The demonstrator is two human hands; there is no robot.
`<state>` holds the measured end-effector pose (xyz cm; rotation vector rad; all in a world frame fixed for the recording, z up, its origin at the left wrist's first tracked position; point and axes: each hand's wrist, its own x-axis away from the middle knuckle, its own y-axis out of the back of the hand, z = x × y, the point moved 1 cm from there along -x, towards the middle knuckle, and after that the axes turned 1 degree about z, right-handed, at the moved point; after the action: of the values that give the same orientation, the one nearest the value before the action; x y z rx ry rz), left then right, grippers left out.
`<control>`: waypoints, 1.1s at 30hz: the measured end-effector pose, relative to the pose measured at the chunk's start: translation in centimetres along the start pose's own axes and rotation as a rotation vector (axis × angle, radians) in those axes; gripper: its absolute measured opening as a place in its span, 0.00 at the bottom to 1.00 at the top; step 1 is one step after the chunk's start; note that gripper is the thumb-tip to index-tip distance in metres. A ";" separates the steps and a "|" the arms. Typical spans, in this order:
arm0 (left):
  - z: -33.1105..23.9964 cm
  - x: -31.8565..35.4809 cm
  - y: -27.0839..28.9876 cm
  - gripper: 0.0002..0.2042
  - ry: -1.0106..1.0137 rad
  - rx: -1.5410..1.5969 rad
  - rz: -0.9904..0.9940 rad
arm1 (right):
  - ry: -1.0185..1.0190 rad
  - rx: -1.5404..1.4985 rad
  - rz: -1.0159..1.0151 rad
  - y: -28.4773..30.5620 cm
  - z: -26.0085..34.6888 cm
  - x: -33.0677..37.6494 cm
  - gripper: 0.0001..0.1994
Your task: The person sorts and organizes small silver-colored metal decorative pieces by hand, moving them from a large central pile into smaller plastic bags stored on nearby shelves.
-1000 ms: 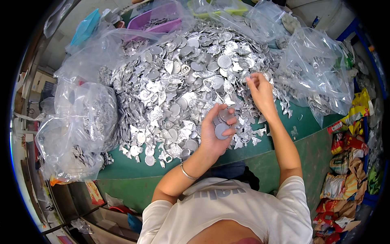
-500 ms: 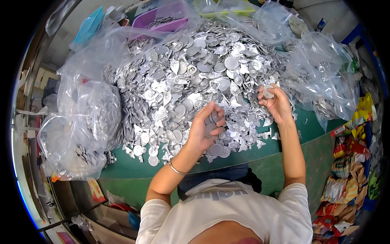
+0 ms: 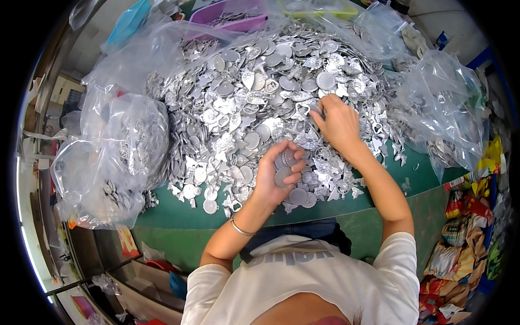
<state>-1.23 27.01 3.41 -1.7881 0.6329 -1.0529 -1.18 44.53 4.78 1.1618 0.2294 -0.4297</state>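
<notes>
A big heap of small silver-grey metal pendants, many round and others leaf- or butterfly-shaped, covers the green table. My left hand is above its near edge, palm up, with fingers curled round several flat round pendants. Farther back and to the right, my right hand reaches down onto the heap. Its thumb and index finger close on a grey round pendant, partly hidden by the fingers. Just beyond that hand lies a larger textured disc.
Clear plastic bags holding more metal pieces stand on the left and right. At the back are a purple bin, a blue tray and a yellow-green bin. Colourful packets are piled right of the table.
My right hand has moved left and down onto the heap from the right, where it held up a round pendant. My left hand keeps its pendants. The whole view has shifted slightly.
</notes>
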 end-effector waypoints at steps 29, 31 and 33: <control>1.4 2.9 2.3 0.09 -0.121 0.004 -0.027 | 0.576 0.406 0.149 -1.9 4.5 -1.4 0.03; 1.3 2.9 2.4 0.08 -0.126 0.019 -0.025 | 0.586 0.306 0.126 -1.6 3.6 -2.1 0.05; 1.3 3.1 2.2 0.08 -0.131 0.008 -0.042 | 0.546 0.140 0.086 -1.3 2.9 -2.4 0.05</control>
<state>1.51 24.23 2.41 -1.8537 0.5119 -0.9555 -4.02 41.89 5.78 1.4072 0.6274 -0.0430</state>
